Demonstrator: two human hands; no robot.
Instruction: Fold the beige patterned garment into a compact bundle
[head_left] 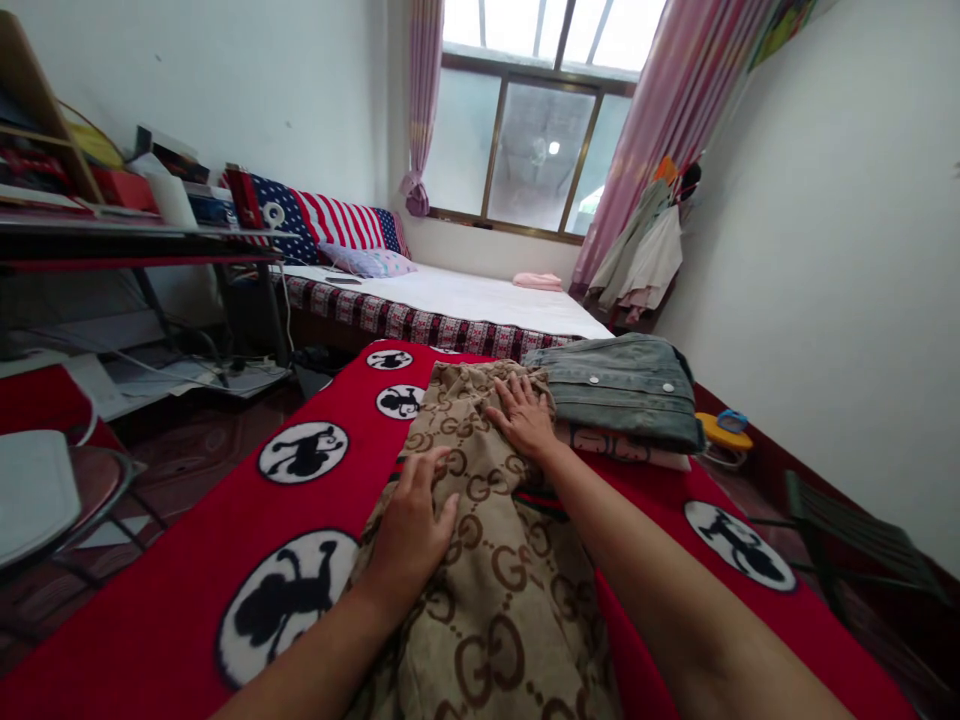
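Under my palms, garment [495,600] not yet folded; left hand [411,530], right hand [525,418] flat, fingers spread; jacket [622,385] beyond fingertips folded.

So it's one garment [495,600], tan fabric covered all over in a brown interlocking-letter print, soft and kinda rumpled. It's laid out lengthwise, running from just past the right hand [525,415] back down between both forearms to the bottom edge of view. The left hand [412,520] lies flat on its left edge with the fingers spread, and the cloth bunches into a fold right ahead of those fingertips. The right hand sits palm-down on the far end, where the fabric is wrinkled and humped up a bit. Just under the right wrist a dark band with red and green stripes peeks out. Can't tell if it's a top or trousers.
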